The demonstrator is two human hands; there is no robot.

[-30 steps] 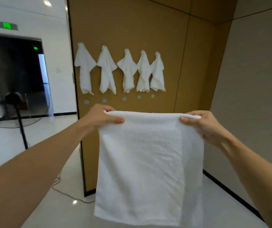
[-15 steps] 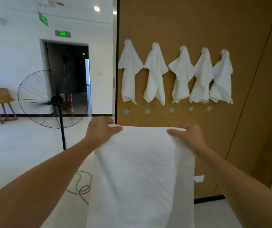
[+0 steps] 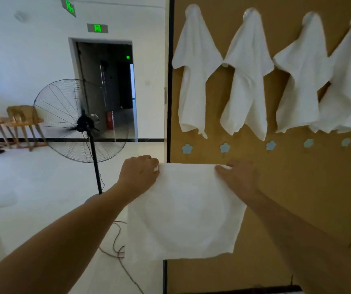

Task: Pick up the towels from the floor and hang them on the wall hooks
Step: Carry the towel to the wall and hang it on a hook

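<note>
Both hands pinch the top corners of a white terry towel [image 3: 183, 211], left hand [image 3: 139, 175] and right hand [image 3: 237, 179], holding it below the brown wall panel's [image 3: 297, 187] left edge. Four white towels [image 3: 195, 81] already hang above; blue flower-shaped hooks [image 3: 186, 148] beneath look free, so hanging remains.

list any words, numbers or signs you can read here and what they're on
No words or numbers can be read.
Green exit sign above the doorway: only a glowing symbol, too blurred to read.
Hanging green ceiling sign: blurred.
Small green light inside the doorway: no text.
Hanging towels: unmarked.
</note>
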